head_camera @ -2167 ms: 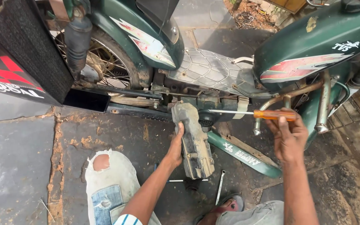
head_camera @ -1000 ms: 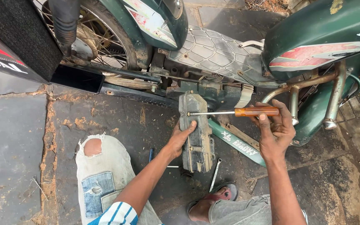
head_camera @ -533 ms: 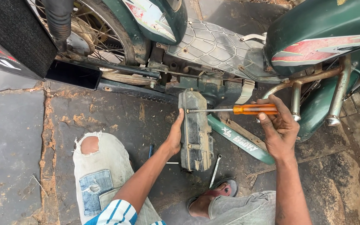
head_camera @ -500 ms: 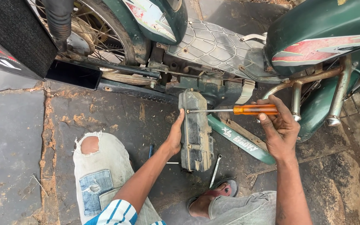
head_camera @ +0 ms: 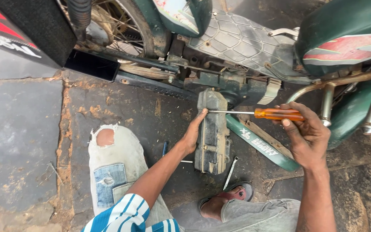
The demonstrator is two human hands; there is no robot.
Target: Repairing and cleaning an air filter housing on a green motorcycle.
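Hands: two, left hand (head_camera: 193, 136) and right hand (head_camera: 308, 135)
Screwdrivers: one, orange-handled screwdriver (head_camera: 278, 114)
Grey engine covers: one, engine cover (head_camera: 212, 133)
Motorcycles: one, green motorcycle (head_camera: 254, 47)
Spanners on ground: one, spanner (head_camera: 230, 172)
Sandalled feet: one, foot (head_camera: 226, 199)

an outdoor, street-side bike repair spot — a green motorbike (head_camera: 331, 38) stands on cracked, oil-stained paving (head_camera: 26, 129), its spoked wheel (head_camera: 117, 21) and grimy frame exposed. a loose green panel (head_camera: 260, 144) and a spanner (head_camera: 230, 172) lie on the ground — work done squatting, with no bench.
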